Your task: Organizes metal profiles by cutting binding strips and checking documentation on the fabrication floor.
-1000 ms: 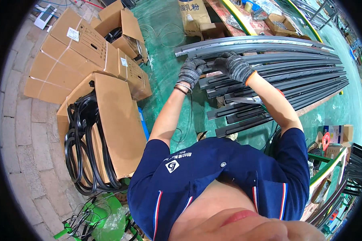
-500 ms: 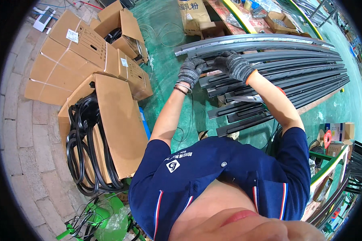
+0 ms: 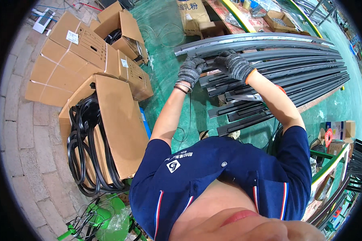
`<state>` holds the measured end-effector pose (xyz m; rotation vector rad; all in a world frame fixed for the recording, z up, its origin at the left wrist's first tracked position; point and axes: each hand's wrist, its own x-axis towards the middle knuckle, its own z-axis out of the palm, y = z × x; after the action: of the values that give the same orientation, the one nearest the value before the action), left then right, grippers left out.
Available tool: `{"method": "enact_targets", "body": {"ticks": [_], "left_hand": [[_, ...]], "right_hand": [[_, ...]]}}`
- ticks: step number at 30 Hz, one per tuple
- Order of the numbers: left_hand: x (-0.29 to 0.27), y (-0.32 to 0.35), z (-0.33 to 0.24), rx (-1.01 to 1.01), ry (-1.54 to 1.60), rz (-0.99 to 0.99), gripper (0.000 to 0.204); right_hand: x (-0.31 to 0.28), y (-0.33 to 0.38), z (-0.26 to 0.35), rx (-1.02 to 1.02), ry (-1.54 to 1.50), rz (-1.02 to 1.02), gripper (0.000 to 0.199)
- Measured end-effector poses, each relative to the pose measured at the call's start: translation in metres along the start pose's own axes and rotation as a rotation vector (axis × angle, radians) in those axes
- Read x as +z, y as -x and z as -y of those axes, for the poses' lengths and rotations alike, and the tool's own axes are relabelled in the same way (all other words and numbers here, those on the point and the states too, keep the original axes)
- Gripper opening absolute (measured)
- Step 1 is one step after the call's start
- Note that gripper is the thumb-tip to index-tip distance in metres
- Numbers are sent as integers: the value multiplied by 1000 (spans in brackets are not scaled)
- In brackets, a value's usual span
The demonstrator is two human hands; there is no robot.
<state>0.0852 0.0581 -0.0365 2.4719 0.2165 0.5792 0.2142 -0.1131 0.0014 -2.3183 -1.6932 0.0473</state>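
Both my hands wear grey knitted gloves over a row of long dark metal profiles (image 3: 293, 56). My left hand (image 3: 190, 70) is closed at the left end of one profile, near the far side of the row. Close to its right, my right hand (image 3: 234, 66) bends over the same profile with fingertips pinched together. What either set of fingers grips is hidden. A thin black strip (image 3: 190, 106) hangs below my left wrist toward the floor. Scissors (image 3: 247, 97) with silver blades lie across the nearer profiles, partly behind my right forearm.
At left, an open carton (image 3: 120, 124) holds coiled black rubber strips (image 3: 82, 148); taped cartons (image 3: 68, 60) stand beyond. A paper sack (image 3: 192, 18) and a red-topped table (image 3: 225, 18) stand at the far side. Green equipment (image 3: 102, 217) sits at lower left, a green-edged frame (image 3: 330, 164) at right.
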Motion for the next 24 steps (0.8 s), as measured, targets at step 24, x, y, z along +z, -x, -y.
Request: {"method": "enact_targets", "body": {"ticks": [24], "left_hand": [[1, -12, 0, 88, -116, 12, 17]], "right_hand": [[-3, 1, 6, -108, 37, -166, 15]]}}
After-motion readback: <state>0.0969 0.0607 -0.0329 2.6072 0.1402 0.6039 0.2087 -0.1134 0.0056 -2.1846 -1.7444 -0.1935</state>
